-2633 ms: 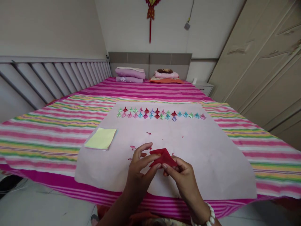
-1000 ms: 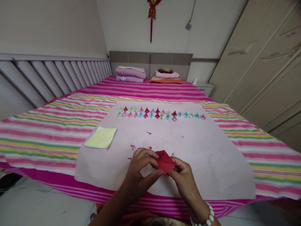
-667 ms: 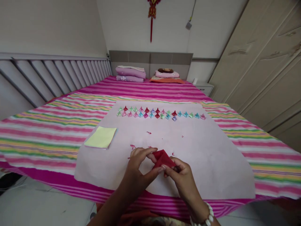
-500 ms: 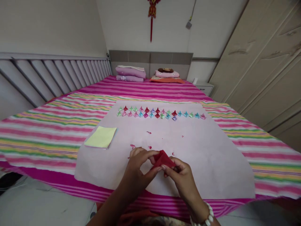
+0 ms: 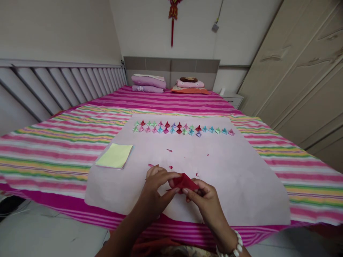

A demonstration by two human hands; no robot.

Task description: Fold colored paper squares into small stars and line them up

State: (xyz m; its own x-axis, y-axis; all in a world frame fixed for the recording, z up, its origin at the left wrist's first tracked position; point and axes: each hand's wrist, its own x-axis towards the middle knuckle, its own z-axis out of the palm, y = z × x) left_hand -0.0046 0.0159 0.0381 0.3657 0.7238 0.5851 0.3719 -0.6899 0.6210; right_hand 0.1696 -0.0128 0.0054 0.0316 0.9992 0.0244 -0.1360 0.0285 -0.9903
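Observation:
A piece of folded red paper (image 5: pixel 184 182) is held up between my two hands, over the near part of a pale sheet (image 5: pixel 241 185). My left hand (image 5: pixel 158 184) pinches its left side, with the thumb below and the fingers above. At the paper's right corner, my right hand (image 5: pixel 205 198) grips it between thumb and curled fingers. Several small red paper scraps (image 5: pixel 170 167) lie on the sheet just beyond my hands. The paper's underside and some of my fingertips are hidden.
Rows of small folded paper shapes (image 5: pixel 179 131) in several colours stand across the far part of the sheet. A stack of square paper with yellow on top (image 5: pixel 115 156) lies at the left. Striped bedding (image 5: pixel 53 150) surrounds the sheet; folded pillows (image 5: pixel 148 82) sit by the headboard.
The red paper has flattened and its top peak has dropped. My left thumb and fingers have shifted slightly left along it; my right hand keeps its grip almost unmoved.

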